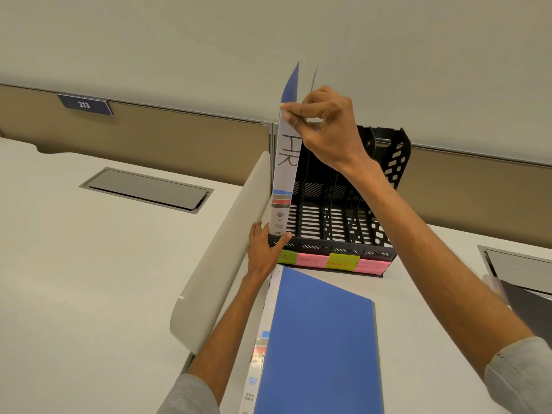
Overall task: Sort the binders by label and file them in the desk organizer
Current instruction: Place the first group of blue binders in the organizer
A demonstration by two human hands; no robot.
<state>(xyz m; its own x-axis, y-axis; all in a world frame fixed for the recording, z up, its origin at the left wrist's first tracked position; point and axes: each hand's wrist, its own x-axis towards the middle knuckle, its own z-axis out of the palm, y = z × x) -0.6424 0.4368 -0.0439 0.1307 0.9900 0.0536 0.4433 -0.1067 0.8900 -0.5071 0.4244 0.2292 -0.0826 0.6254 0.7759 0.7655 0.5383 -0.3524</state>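
Observation:
A blue binder [286, 174] with "HR" handwritten on its white spine stands upright in the leftmost slot of the black desk organizer [388, 186]. My right hand [322, 124] pinches the top of its spine. At the base of that binder, my left hand [264, 249] rests against the organizer's front left corner, thumb on the spine's foot. Coloured sticky labels [343, 261] run along the organizer's front edge; the green one under the binder reads "HR". A stack of blue binders [316, 348] lies flat on the desk in front of the organizer.
A white curved divider panel [221, 258] stands just left of the organizer and stack. Grey cable hatches [146, 188] sit in the desks at left and right. A beige partition with a "213" sign [84, 104] runs behind. A dark object [525, 306] lies at the right edge.

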